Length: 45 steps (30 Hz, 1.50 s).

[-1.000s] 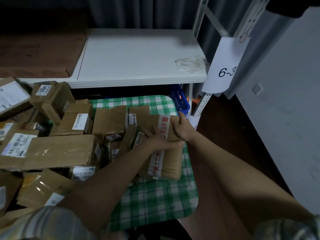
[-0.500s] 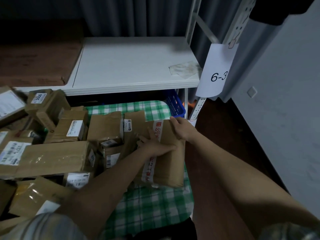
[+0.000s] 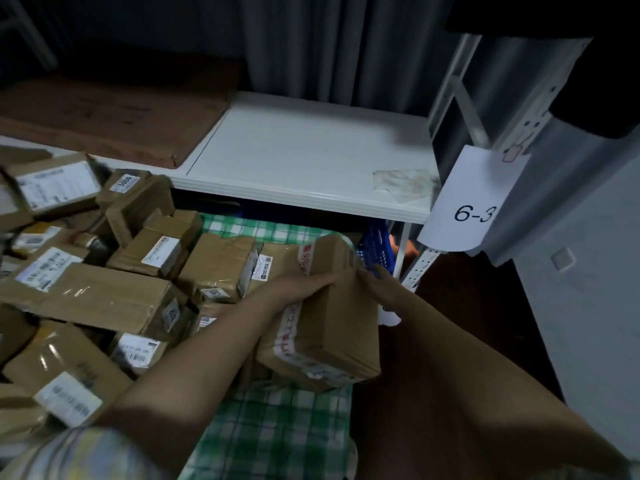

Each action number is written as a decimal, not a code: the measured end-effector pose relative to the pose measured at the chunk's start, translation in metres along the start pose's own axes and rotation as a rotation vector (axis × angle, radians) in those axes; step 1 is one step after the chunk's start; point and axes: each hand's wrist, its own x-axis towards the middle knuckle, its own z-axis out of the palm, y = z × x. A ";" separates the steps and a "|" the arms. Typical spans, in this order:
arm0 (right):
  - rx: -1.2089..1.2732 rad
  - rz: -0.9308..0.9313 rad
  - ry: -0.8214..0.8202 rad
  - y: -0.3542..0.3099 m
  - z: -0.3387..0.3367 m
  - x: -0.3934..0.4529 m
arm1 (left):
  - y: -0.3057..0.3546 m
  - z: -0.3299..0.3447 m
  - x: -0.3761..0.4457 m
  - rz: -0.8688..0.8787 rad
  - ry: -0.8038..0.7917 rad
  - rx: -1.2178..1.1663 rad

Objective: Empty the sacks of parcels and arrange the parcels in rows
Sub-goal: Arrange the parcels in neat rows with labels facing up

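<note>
A long brown cardboard parcel with a white and red tape strip is raised above the green checked cloth. My left hand grips its top left side, fingers curled over the tape. My right hand holds its far right edge. To the left lies a heap of brown parcels with white labels, piled without order.
A white shelf board runs behind the pile, with a crumpled scrap on it. A paper sign reading 6-3 hangs on the rack post. A blue crate sits under the shelf. Dark floor lies right.
The taped parcel has been lifted off the cloth and tilted up at its far end. Both hands moved up with it, and the camera swung right.
</note>
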 end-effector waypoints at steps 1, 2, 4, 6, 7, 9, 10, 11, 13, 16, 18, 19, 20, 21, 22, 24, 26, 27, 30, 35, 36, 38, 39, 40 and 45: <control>0.011 0.001 -0.035 0.002 -0.002 0.003 | 0.003 0.001 -0.001 -0.008 0.001 -0.030; 0.028 0.004 -0.056 0.002 -0.004 0.005 | 0.004 0.000 0.001 -0.005 0.008 -0.064; 0.075 0.009 -0.095 0.002 -0.007 0.011 | 0.008 0.000 0.004 0.000 0.009 -0.106; 0.125 0.010 -0.127 0.000 -0.007 0.018 | 0.010 0.000 0.008 -0.019 0.007 -0.138; 0.136 0.001 -0.136 0.000 -0.008 0.023 | 0.012 -0.001 0.010 -0.046 0.007 -0.152; 0.164 0.007 -0.157 -0.001 -0.007 0.029 | 0.015 -0.005 0.008 -0.082 -0.020 -0.161; 0.174 0.004 -0.160 -0.001 -0.008 0.032 | 0.016 -0.008 0.007 -0.096 -0.042 -0.164; 0.190 0.004 -0.166 -0.002 -0.007 0.035 | 0.016 -0.012 0.009 -0.115 -0.073 -0.149; 0.197 0.023 -0.196 -0.001 -0.006 0.038 | 0.016 -0.017 0.011 -0.125 -0.097 -0.133; 0.242 0.054 -0.229 -0.003 -0.006 0.042 | 0.011 -0.028 0.017 -0.108 -0.100 -0.147; 0.309 0.081 -0.252 0.000 -0.008 0.049 | 0.009 -0.036 0.022 -0.077 -0.105 -0.183; 0.364 0.107 -0.264 0.003 -0.009 0.055 | 0.008 -0.039 0.026 -0.074 -0.103 -0.202; 0.408 0.129 -0.257 0.003 -0.009 0.057 | 0.007 -0.042 0.029 -0.059 -0.088 -0.232; 0.443 0.138 -0.246 0.002 -0.008 0.060 | 0.009 -0.044 0.032 -0.047 -0.062 -0.251; 0.435 0.130 -0.224 -0.002 -0.009 0.059 | 0.009 -0.045 0.037 -0.030 -0.026 -0.274; 0.345 0.066 -0.173 -0.012 -0.010 0.052 | 0.008 -0.047 0.047 0.002 0.066 -0.320; 0.300 -0.001 -0.129 -0.020 -0.009 0.049 | 0.006 -0.050 0.059 0.042 0.122 -0.369; 0.302 -0.047 -0.110 -0.021 -0.009 0.050 | 0.009 -0.051 0.058 0.047 0.134 -0.399; 0.387 -0.137 -0.063 -0.033 -0.016 0.043 | 0.015 -0.056 0.054 0.049 0.125 -0.510; 0.666 -0.049 -0.106 -0.042 -0.036 0.032 | 0.016 -0.071 0.048 -0.066 0.018 -0.632; 0.643 -0.064 -0.137 -0.041 -0.036 0.032 | 0.017 -0.072 0.047 -0.085 -0.010 -0.677; 0.632 -0.145 -0.192 -0.046 -0.034 0.026 | 0.020 -0.073 0.046 -0.113 -0.067 -0.742; 0.609 -0.189 -0.199 -0.052 -0.032 0.020 | 0.022 -0.074 0.044 -0.130 -0.071 -0.754; 0.572 -0.221 -0.186 -0.057 -0.032 0.020 | 0.023 -0.076 0.042 -0.135 -0.060 -0.767; 0.514 -0.274 -0.036 -0.091 -0.049 0.010 | 0.024 -0.091 0.031 -0.105 0.071 -0.718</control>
